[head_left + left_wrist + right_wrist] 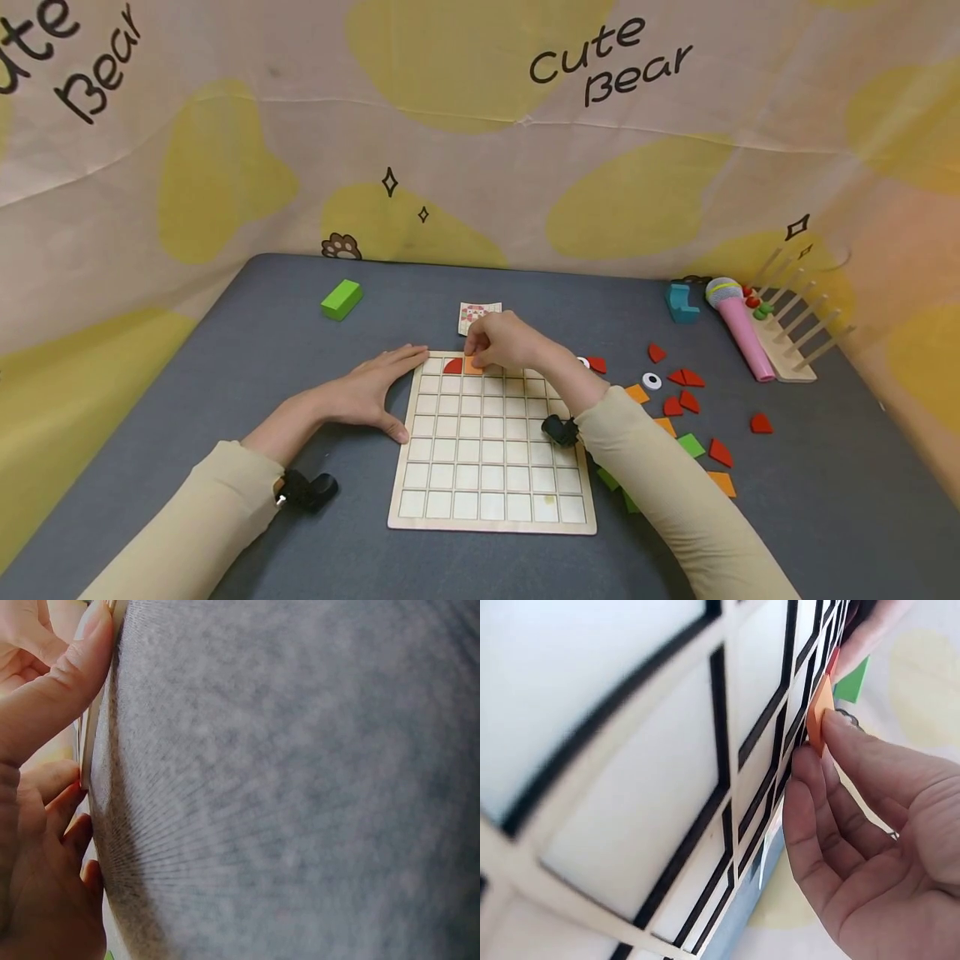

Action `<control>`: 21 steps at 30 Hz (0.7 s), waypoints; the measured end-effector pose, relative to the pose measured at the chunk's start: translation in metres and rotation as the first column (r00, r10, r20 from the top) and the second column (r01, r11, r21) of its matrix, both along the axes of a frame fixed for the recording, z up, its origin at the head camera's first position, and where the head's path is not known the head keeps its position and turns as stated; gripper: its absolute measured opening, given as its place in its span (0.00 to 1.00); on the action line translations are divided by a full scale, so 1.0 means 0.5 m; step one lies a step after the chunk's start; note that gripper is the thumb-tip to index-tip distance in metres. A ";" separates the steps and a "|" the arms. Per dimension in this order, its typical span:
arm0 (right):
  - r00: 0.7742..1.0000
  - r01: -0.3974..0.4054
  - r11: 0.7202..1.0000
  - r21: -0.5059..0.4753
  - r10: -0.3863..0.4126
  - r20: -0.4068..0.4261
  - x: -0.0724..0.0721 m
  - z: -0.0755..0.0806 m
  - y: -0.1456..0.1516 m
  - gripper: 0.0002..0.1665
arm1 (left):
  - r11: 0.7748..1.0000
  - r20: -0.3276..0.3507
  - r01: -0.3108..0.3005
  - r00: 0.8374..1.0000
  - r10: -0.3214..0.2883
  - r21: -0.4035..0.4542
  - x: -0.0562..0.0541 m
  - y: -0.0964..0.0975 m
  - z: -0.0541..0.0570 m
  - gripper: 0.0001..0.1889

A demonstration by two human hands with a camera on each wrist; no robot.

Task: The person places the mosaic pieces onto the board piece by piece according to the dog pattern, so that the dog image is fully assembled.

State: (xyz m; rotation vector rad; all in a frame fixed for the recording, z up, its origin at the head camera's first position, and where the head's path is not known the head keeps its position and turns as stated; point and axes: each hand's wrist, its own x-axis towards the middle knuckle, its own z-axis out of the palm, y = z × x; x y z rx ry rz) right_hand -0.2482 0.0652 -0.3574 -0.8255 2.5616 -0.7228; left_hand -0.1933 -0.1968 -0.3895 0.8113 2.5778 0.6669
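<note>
My right hand (pixel 506 340) pinches a flat orange tile (pixel 820 705) between thumb and bent fingers. The tile is at the third cell of the top row of my board (pixel 492 522), just right of a red tile (pixel 453 366) shaped like a quarter circle; I cannot tell whether it sits fully down. The board is pale wood with rounded corners, thin raised strips dividing it into smooth whitish squares, with dark bands beside the strips when seen close. My left hand (pixel 367 392) lies along its left side, fingers spread and mostly straight, tips near the top corner and thumb against the edge lower down.

Just beyond the board is a small square card (pixel 480 313) printed with a pattern, partly behind my right hand. Near my right sleeve (pixel 660 483), of plain beige cloth, lie loose tiles: red wedges (pixel 761 423) with one curved side, flat orange pieces (pixel 722 483), green ones (pixel 691 445), and a white ring (pixel 652 382) with a dark centre.

Farther right, a pink microphone (pixel 745 337) with a rounded grey head lies beside a wooden rack (pixel 798 367) of slim round pegs, red and green beads (pixel 762 311) at its far end. A notched blue block (pixel 682 304) is near them; a green brick (pixel 342 300) lies back on the left. The surface (pixel 330 558) is matte dark grey, the creased cloth (pixel 465 208) behind patterned with yellow patches.
</note>
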 end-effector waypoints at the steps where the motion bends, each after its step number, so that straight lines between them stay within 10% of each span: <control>1: 1.000 0.001 1.000 -0.001 -0.001 -0.001 0.000 0.000 0.000 0.02 | 1.000 0.000 -0.001 1.000 0.001 0.001 0.000 0.000 0.000 0.64; 21: 0.998 0.007 1.000 -0.005 -0.008 -0.057 0.002 -0.005 -0.005 0.03 | 1.000 0.013 -0.006 1.000 0.006 0.004 0.001 0.000 0.003 0.63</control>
